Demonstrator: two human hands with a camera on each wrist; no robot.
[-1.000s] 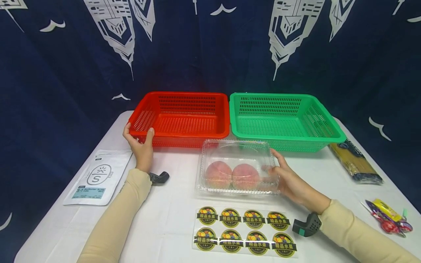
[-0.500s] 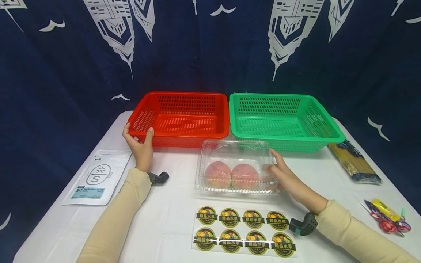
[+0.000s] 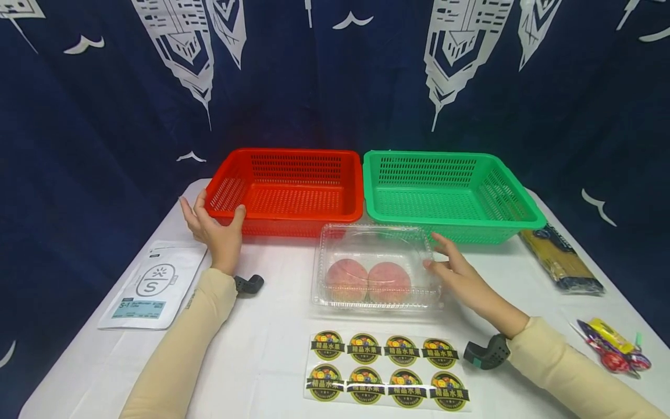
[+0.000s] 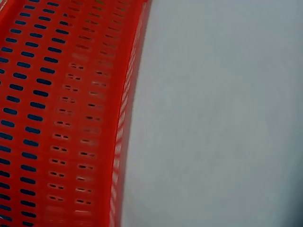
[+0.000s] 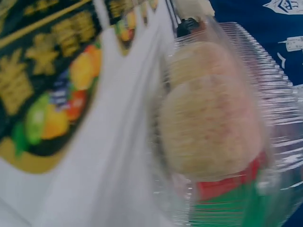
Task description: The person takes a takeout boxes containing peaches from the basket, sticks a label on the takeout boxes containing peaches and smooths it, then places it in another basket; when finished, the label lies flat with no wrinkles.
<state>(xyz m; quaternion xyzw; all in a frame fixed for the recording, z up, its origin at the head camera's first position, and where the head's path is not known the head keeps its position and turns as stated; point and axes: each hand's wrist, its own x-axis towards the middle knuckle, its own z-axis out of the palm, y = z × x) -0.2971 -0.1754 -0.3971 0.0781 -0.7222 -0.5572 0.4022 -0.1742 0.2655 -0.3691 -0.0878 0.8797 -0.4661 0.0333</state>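
At the left front corner of the red basket [image 3: 285, 227] is my left hand [image 3: 217, 235], its thumb at the front rim and its other fingers spread beside the corner. In the left wrist view, that basket's slotted side [image 4: 71, 123] shows but no fingers do. A clear plastic clamshell box [image 3: 374, 240] with two pink peaches [image 3: 389, 283] stands in front of the baskets. My right hand [image 3: 463, 279] is at the box's right side with fingers loosely extended and thumb close to the lid. In the right wrist view the peaches [image 5: 208, 127] appear close up through the plastic.
A green basket [image 3: 445, 230] stands right of the red one. Round fruit stickers on a sheet [image 3: 386, 371] lie in front of the box. A white pouch [image 3: 157, 282] lies at left; a pasta packet [image 3: 562, 262] and wrapped candies [image 3: 615, 349] lie at right.
My left hand's fingers have loosened and spread leftward from the red basket's corner. My right hand's fingers have loosened from the box's right side, while the box and baskets stay in place.
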